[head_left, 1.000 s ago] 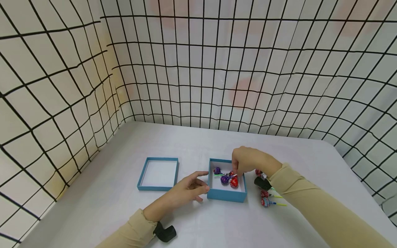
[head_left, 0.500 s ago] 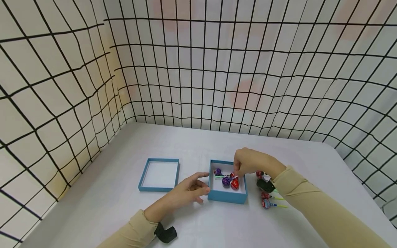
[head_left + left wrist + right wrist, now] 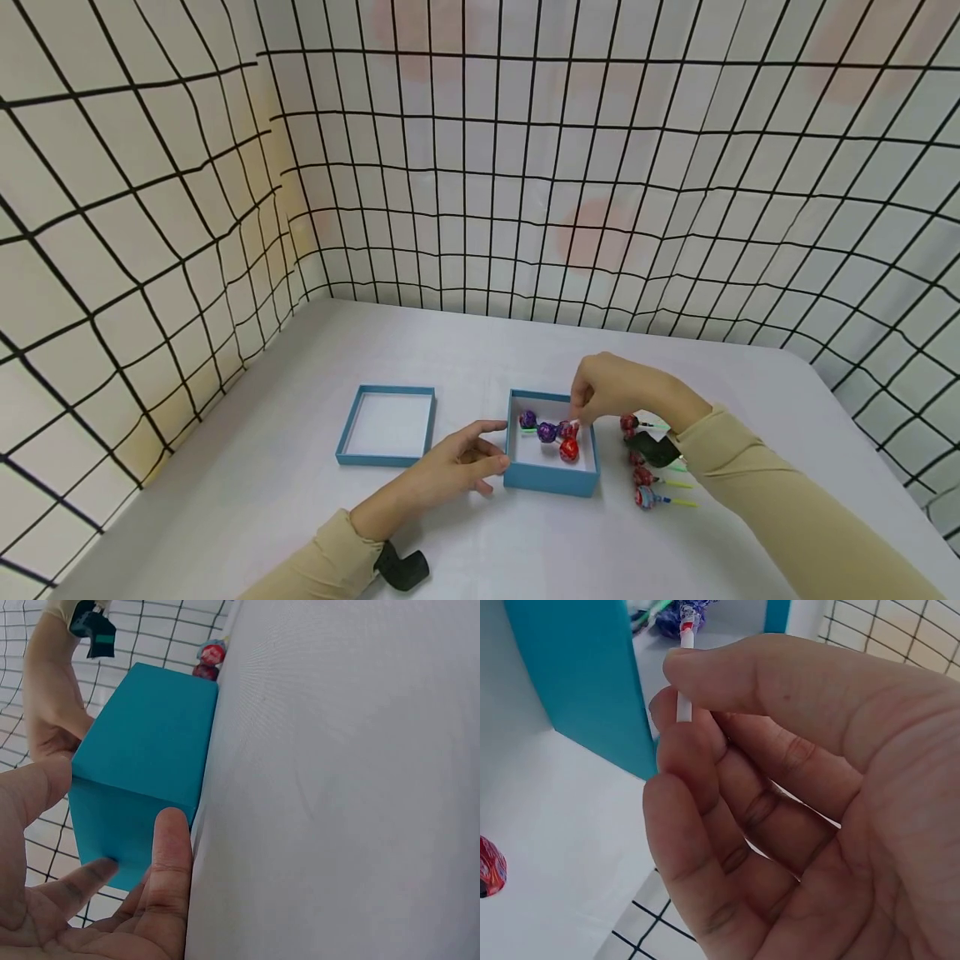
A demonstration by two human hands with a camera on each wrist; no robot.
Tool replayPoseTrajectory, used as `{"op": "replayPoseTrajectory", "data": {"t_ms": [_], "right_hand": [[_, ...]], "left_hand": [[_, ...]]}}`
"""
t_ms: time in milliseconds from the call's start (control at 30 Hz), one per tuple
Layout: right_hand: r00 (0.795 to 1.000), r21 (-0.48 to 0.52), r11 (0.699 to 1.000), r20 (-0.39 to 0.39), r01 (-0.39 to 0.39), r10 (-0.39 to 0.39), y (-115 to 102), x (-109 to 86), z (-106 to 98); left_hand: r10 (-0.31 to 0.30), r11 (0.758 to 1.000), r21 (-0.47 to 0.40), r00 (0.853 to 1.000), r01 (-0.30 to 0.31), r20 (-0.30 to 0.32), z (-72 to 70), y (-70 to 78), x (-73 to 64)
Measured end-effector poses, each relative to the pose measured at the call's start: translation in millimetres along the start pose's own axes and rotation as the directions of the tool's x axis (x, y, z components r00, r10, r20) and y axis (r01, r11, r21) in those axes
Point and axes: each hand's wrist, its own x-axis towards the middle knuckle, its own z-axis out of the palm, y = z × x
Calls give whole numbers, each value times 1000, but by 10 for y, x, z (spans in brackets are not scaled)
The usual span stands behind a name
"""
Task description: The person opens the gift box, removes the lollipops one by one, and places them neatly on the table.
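Blue card forms the open box (image 3: 552,479) at the centre of the white table (image 3: 300,500) in the head view, with its matching lid (image 3: 386,422) lying apart to the left. Your left hand (image 3: 457,462) rests against the box's near-left wall, fingers relaxed, gripping nothing. Your right hand (image 3: 611,387) hovers over the box's right edge, pinching the stick of a lollipop (image 3: 567,430). Counted: four lollipops inside the box, including the held one; about four loose lollipops (image 3: 643,477) on the table just right of it, partly hidden by your wrist.

Left wrist view: your fingers (image 3: 169,859) lie straight along the box wall (image 3: 142,765), steadying it.

Right wrist view: thumb and forefinger (image 3: 694,772) are closed on the white lollipop stick (image 3: 683,705), its head down inside the box.

Judgement: the step in hand is placing a lollipop into the box. The next move calls for you to let the stick go cleanly, then reach to the loose group on the right.
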Motion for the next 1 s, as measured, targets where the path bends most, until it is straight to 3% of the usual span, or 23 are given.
{"op": "replayPoseTrajectory", "data": {"t_ms": [567, 1000], "right_hand": [[999, 44, 999, -51, 21, -19, 292, -289, -211], [996, 132, 991, -73, -36, 46, 678, -550, -192]], "left_hand": [[-26, 1000, -10, 1000, 26, -15, 20, -3, 6], [-4, 1000, 6, 1000, 4, -18, 28, 11, 7]]}}
